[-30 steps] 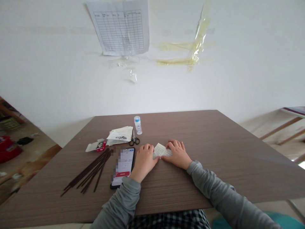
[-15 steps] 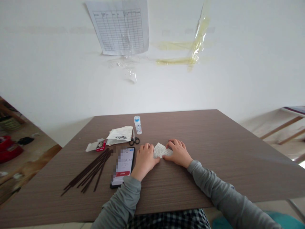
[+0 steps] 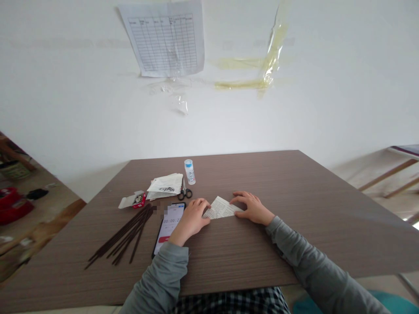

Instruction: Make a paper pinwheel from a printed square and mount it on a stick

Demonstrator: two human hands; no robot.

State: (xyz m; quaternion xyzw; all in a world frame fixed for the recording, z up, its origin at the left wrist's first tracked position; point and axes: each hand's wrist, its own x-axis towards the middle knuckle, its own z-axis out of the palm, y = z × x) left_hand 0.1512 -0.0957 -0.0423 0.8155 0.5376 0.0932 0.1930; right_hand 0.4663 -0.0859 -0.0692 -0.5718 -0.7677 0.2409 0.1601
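Paper (image 3: pixel 221 208), white, three-cornered and covered in small dark print, lies on the brown wooden surface (image 3: pixel 248 253) between two bare hands in the head view. The left hand (image 3: pixel 194 217) curls at its left corner, with thumb and fingers spread apart. The right hand (image 3: pixel 252 208) touches its right side; its thumb and fingers are apart too, with paper showing between them. The step in hand looks like holding the paper flat, maybe with a fold in it. The next move seems to call for soft, steady fingertips, because thin paper can slip or crease.

Now the counting. There is one three-cornered paper. There is one clear bottle with a blue band (image 3: pixel 190 172), one pair of black-handled scissors (image 3: pixel 185 192) and one black phone with a lit screen (image 3: pixel 170 224). There is one pile of white printed sheets (image 3: pixel 164 185), but I can't count the sheets. One small red-and-white open box (image 3: pixel 139 199) holds tiny bits, too small to count. The thin dark brown sticks (image 3: pixel 128 226) overlap; there are at least five.
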